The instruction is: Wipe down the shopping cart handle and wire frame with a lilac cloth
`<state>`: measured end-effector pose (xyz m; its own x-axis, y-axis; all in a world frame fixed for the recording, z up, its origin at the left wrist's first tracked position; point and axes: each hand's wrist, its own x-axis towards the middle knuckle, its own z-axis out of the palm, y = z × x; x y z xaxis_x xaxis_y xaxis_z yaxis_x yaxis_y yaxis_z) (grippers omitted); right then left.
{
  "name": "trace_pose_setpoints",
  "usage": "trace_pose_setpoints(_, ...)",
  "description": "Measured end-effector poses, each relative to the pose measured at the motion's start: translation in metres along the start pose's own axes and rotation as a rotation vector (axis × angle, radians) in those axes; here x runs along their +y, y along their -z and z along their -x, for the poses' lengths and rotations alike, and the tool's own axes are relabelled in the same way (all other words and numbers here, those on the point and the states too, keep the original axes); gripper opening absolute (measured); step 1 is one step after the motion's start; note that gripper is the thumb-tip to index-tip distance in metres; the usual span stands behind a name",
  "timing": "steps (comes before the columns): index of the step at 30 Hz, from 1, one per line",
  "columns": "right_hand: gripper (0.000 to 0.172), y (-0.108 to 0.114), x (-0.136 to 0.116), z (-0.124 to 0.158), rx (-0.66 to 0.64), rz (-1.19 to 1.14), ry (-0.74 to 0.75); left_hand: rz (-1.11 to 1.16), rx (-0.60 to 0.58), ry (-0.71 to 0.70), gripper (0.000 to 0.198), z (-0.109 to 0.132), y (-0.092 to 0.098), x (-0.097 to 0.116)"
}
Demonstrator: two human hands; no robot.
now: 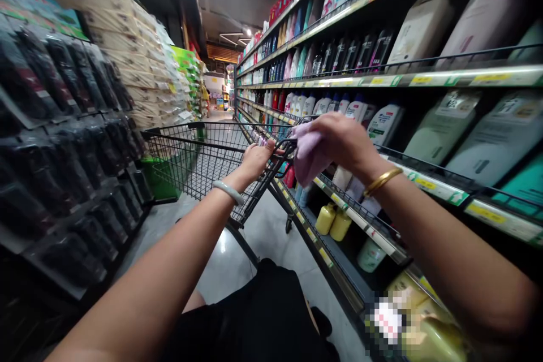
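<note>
We grip the cart handle (283,150) with left hand (257,159); right hand (343,141) clamps a pink cloth (307,154) against it. Cart basket (190,153) holds nothing visible.

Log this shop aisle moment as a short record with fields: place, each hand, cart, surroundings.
place: shop aisle between stocked shelves
left hand: left hand grips the cart handle; pale bangle on the wrist
right hand: right hand holds a pink cloth at the handle's right end; gold bangle on the wrist
cart: black wire cart, nothing visible in the basket
right side: shelves of bottles, two yellow bottles low down
left side: rack of dark packets, stacked boxes behind
</note>
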<state>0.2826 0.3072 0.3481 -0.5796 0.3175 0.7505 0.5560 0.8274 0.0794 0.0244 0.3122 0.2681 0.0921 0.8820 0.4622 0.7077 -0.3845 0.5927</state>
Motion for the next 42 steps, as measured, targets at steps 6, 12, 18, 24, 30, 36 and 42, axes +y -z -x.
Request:
trace_pose_setpoints(6,0.027,0.017,0.004,-0.024,-0.184,-0.540,-0.238,0.040,0.074,-0.010,0.103,0.014,0.013,-0.016)
trace_pose_setpoints(12,0.018,0.000,0.012,-0.045,-0.219,-0.640,-0.360,0.072,0.082,-0.045,0.109,0.026,0.022,-0.018)
trace_pose_setpoints(18,0.025,-0.002,0.000,-0.037,-0.193,-0.853,-0.294,0.091,0.061,-0.048,0.096,0.035,0.028,-0.015)
trace_pose_setpoints(24,0.019,-0.004,0.013,-0.027,-0.111,-0.715,-0.349,0.070,0.096,-0.036,0.083,0.046,0.033,-0.010)
trace_pose_setpoints(30,0.019,0.007,-0.016,-0.022,-0.183,-0.763,-0.205,0.129,0.129,-0.046,0.082,0.074,0.045,-0.010)
trace_pose_setpoints(36,0.011,0.006,-0.031,-0.022,-0.049,-0.511,-0.180,0.219,0.203,-0.039,0.082,0.098,0.061,-0.021)
trace_pose_setpoints(42,0.033,0.000,-0.066,-0.009,0.026,-0.480,-0.015,0.303,0.206,0.019,0.087,0.107,0.083,-0.043)
